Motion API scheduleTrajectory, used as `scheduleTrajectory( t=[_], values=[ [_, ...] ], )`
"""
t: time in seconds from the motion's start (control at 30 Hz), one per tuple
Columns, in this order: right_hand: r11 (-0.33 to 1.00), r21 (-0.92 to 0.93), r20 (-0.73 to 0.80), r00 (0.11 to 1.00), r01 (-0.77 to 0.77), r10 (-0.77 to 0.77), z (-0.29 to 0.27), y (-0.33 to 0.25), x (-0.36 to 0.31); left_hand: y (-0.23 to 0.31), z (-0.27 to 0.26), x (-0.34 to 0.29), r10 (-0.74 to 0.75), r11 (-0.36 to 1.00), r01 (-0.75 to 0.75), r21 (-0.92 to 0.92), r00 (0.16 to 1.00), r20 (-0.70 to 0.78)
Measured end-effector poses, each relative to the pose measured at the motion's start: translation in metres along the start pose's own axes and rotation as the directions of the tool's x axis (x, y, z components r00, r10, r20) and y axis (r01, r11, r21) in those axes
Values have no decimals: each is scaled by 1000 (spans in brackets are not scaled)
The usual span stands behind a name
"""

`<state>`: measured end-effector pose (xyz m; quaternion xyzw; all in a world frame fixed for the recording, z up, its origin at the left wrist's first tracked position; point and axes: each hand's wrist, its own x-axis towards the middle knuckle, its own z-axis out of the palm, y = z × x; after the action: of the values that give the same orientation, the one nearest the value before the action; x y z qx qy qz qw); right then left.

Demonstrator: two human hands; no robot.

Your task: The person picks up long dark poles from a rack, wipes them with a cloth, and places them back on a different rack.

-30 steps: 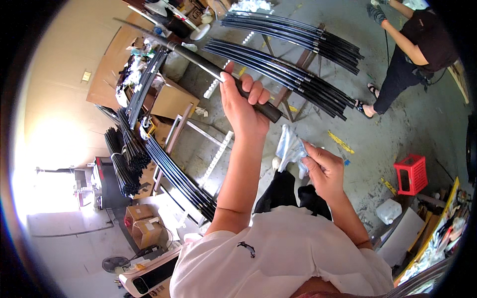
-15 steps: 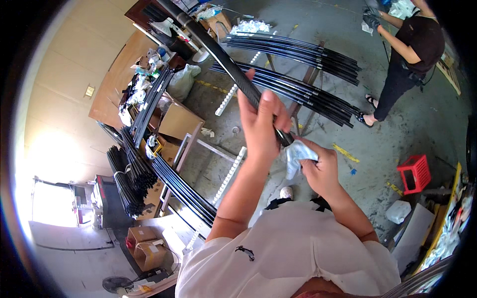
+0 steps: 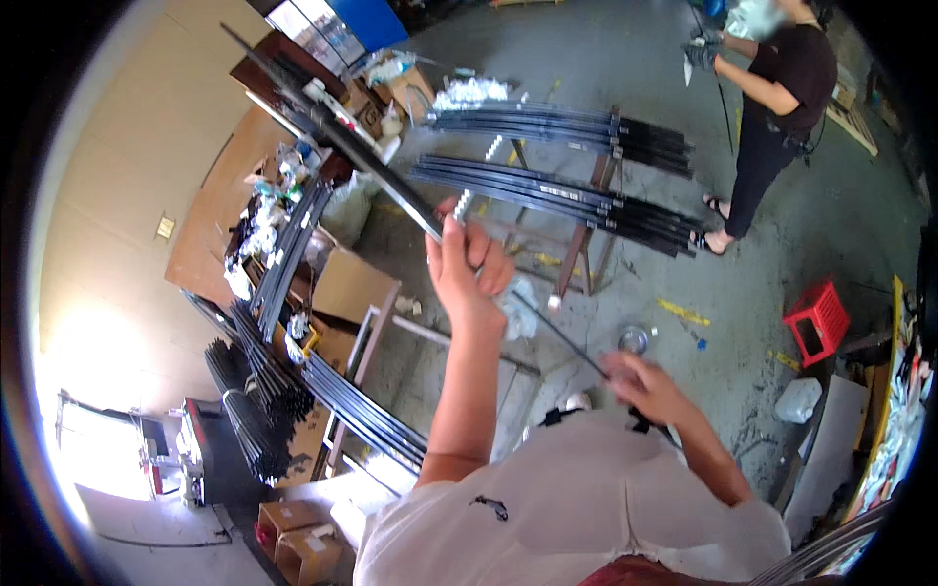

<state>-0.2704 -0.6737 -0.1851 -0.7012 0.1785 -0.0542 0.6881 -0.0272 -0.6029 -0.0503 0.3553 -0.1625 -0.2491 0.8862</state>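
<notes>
My left hand (image 3: 467, 269) is wrapped round a long black pole (image 3: 376, 168) slanting up to the far left. Below that hand a thin black rod (image 3: 557, 330) runs in line with the pole down to my right hand (image 3: 645, 386). My right hand is somewhat smeared by motion, its fingers closed on the thin rod. Just under my left hand hangs a crumpled pale-blue cloth or film (image 3: 523, 309); whether the hand grips it is hidden.
Two rows of black poles (image 3: 557, 190) rest on a metal stand (image 3: 578, 249) ahead. Bundled poles (image 3: 244, 410) and a cardboard box (image 3: 354, 283) are at left. A gloved co-worker (image 3: 772, 107) stands far right, beyond a red plastic crate (image 3: 816, 322).
My right hand has moved down and right, off the pole's end and away from the pale-blue cloth. A thin rod now shows between my hands. My left hand has shifted slightly left and lower.
</notes>
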Motion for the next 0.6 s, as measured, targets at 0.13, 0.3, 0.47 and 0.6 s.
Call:
scheduleTrajectory(
  t=[0.13, 0.3, 0.47, 0.6],
  values=[
    [959, -249, -130, 977, 135, -171, 0, 29, -32, 21, -37, 12, 58, 996, -55, 77, 998, -34],
    [570, -594, -248, 545, 568, -801, -8, -103, -61, 29, -60, 0, 118, 984, -100, 146, 986, -122],
    [100, -715, -234, -102, 692, -967, 5, -155, -70, 20, -49, -6, 47, 996, -43, 85, 998, -50],
    [99, -781, -210, -110, 617, -971, -2, -166, -41, 26, -59, -16, 52, 998, -50, 46, 998, -43]
  ],
)
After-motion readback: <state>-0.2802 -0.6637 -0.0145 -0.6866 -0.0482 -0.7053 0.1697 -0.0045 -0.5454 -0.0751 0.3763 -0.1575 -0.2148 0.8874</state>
